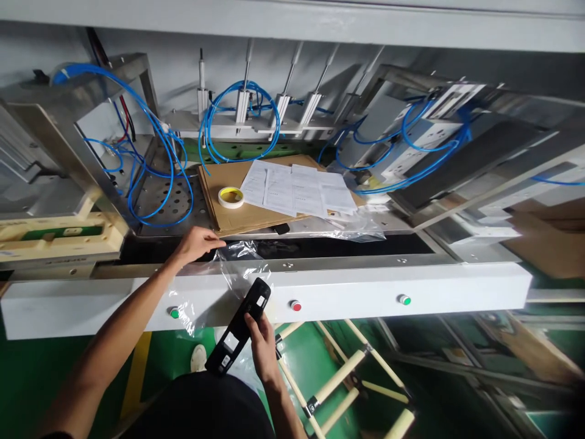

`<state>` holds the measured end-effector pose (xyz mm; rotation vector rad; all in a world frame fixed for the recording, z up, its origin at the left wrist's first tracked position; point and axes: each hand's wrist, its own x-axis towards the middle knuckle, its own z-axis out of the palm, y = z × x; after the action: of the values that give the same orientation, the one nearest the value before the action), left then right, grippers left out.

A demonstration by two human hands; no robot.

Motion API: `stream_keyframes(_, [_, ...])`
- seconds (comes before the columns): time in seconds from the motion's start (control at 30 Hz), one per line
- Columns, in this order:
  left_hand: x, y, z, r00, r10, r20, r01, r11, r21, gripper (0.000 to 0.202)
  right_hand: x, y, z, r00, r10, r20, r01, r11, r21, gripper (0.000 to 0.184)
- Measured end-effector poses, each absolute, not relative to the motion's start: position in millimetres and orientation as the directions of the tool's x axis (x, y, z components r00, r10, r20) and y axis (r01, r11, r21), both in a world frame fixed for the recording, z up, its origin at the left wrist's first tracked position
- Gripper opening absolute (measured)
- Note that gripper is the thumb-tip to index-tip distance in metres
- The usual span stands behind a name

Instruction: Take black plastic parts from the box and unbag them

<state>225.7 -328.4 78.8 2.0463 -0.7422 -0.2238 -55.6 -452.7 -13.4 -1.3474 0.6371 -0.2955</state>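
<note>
My right hand grips a long black device with white labels, held at a slant in front of my body. Its exact kind is not clear. With fingers pinched together, my left hand holds the edge of a clear plastic bag. The thin film hangs down from that hand, past the black device and over the white front rail. Part of the bag is hard to make out because it is transparent.
Flat cardboard lies behind the rail, bearing printed papers and a tape roll. Blue air hoses loop around metal fixtures. A red button sits on the white rail. Below stands a cream pipe frame.
</note>
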Motion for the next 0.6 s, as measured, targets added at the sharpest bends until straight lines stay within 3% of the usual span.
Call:
stream_keyframes(0.13, [229.6,-289.0,97.7,0.875,-0.472,0.108,-0.322,-0.402,0.857,0.049,-56.7,-450.7,-19.7,0.788,-0.550,-0.276,-0.147,0.267,-0.952,0.045])
stream_keyframes(0.33, [179.5,-225.4,88.1,0.744,-0.653,0.139,-0.493,-0.396,0.775,0.038,-54.5,-448.4,-15.5,0.762,-0.565,-0.315,-0.155,0.312,-0.937,0.052])
stream_keyframes(0.43, [167.3,-215.9,69.7,0.796,-0.598,0.099,-0.406,-0.405,0.819,0.027,-52.9,-449.0,-10.2,0.748,-0.578,-0.326,-0.162,0.318,-0.934,0.054])
stream_keyframes(0.6, [173.6,-222.4,46.0,0.896,-0.444,0.011,-0.210,-0.402,0.891,0.048,-52.8,-452.2,-11.1,0.728,-0.606,-0.322,-0.184,0.279,-0.942,0.052])
